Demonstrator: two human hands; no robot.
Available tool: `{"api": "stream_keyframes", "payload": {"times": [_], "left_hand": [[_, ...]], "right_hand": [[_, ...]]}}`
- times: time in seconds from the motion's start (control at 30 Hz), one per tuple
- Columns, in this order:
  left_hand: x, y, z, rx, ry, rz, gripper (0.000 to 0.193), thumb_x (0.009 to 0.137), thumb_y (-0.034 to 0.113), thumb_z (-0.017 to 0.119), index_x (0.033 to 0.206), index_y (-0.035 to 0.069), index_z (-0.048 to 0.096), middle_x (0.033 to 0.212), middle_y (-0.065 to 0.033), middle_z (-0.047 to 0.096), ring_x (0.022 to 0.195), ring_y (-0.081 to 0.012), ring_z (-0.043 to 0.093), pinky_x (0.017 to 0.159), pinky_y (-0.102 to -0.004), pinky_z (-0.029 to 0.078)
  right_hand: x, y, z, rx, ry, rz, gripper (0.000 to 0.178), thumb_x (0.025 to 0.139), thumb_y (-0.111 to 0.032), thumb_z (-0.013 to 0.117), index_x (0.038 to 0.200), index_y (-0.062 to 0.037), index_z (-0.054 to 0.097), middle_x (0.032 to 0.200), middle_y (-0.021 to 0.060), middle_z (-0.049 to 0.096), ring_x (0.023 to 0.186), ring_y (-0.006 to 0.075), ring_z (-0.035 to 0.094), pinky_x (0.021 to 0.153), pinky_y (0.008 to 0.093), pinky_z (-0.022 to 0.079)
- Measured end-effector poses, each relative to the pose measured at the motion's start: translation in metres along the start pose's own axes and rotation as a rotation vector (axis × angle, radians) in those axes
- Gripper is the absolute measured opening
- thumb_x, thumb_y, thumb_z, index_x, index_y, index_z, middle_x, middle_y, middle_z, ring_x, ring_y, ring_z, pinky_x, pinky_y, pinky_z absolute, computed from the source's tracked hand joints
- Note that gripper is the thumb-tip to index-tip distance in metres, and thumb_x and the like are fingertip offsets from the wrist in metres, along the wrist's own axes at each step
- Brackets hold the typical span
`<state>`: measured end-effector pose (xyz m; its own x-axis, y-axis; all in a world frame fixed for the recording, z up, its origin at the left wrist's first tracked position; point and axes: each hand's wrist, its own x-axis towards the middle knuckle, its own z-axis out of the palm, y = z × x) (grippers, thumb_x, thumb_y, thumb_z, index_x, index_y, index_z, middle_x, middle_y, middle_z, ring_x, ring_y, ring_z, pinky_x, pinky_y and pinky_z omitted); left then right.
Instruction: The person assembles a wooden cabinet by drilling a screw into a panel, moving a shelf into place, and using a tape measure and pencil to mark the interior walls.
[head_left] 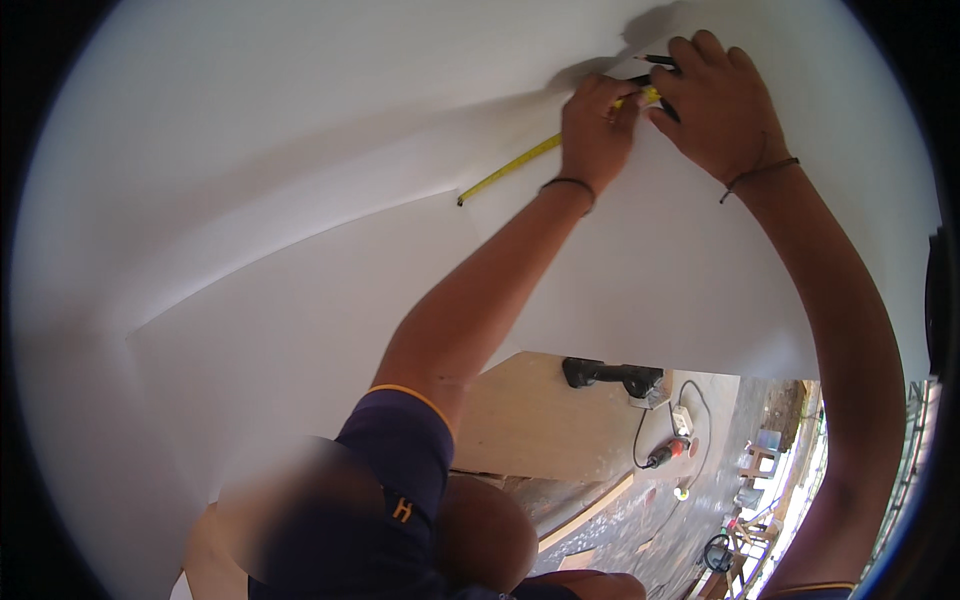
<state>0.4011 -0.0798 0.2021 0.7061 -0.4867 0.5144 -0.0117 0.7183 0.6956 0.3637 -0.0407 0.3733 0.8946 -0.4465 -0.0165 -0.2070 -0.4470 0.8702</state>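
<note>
A yellow tape measure (515,168) is drawn out along a white surface, its dark end hook resting by a corner of a raised white panel (330,270). My left hand (597,130) is closed on the blade, fingers pinched near the far end. Just to its right, my right hand (718,108) curls round the black part of the tape measure, mostly hidden by the fingers. A dark pencil (655,60) juts out to the left from between my right hand's fingers, its tip close to the surface.
Below the white panel, a black cordless power tool (612,376) lies on a tan board (530,420). A red corded power tool (668,452) and a white socket block (682,420) lie nearby with loose cable. Stools (760,462) stand farther off at lower right.
</note>
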Motion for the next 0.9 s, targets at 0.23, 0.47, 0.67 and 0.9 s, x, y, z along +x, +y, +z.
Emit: {"api": "stream_keyframes", "payload": {"times": [0.23,0.47,0.67,0.9], "left_hand": [[0.027,-0.017,-0.031,0.135,-0.345,0.131,0.006,0.084,0.006,0.066,0.090,0.002,0.068,0.087,-0.0092,0.066,0.073,-0.0233,0.064,0.066,-0.0315,0.052],[0.026,-0.017,-0.035,0.143,-0.378,0.166,0.015,0.086,0.001,0.059,0.099,0.004,0.065,0.091,-0.0099,0.066,0.080,-0.0275,0.064,0.070,-0.0341,0.054],[0.013,-0.031,-0.034,0.230,-0.317,0.288,0.027,0.082,-0.005,0.056,0.104,0.008,0.065,0.099,-0.0092,0.065,0.090,-0.0285,0.063,0.076,-0.0369,0.053],[-0.026,-0.024,-0.019,0.357,-0.136,0.269,0.039,0.079,0.005,0.060,0.118,0.010,0.063,0.121,-0.0117,0.055,0.106,-0.0328,0.053,0.085,-0.0445,0.043]], "right_hand": [[0.006,0.004,0.003,-0.148,0.034,-0.067,0.014,0.074,-0.018,0.069,0.087,-0.0119,0.070,0.101,0.0005,0.059,0.102,0.0180,0.051,0.080,0.0329,0.042],[0.005,0.010,-0.009,-0.143,0.124,-0.146,0.011,0.077,-0.017,0.061,0.069,-0.0132,0.066,0.084,0.0000,0.057,0.092,0.0188,0.049,0.077,0.0335,0.039],[0.006,0.010,-0.008,-0.132,0.184,-0.168,0.010,0.077,-0.017,0.061,0.069,-0.0133,0.065,0.083,0.0000,0.056,0.091,0.0182,0.049,0.079,0.0327,0.037],[0.013,0.003,0.009,-0.116,0.074,-0.108,0.020,0.074,-0.016,0.071,0.094,-0.0125,0.070,0.107,-0.0017,0.059,0.108,0.0168,0.051,0.084,0.0324,0.042]]}}
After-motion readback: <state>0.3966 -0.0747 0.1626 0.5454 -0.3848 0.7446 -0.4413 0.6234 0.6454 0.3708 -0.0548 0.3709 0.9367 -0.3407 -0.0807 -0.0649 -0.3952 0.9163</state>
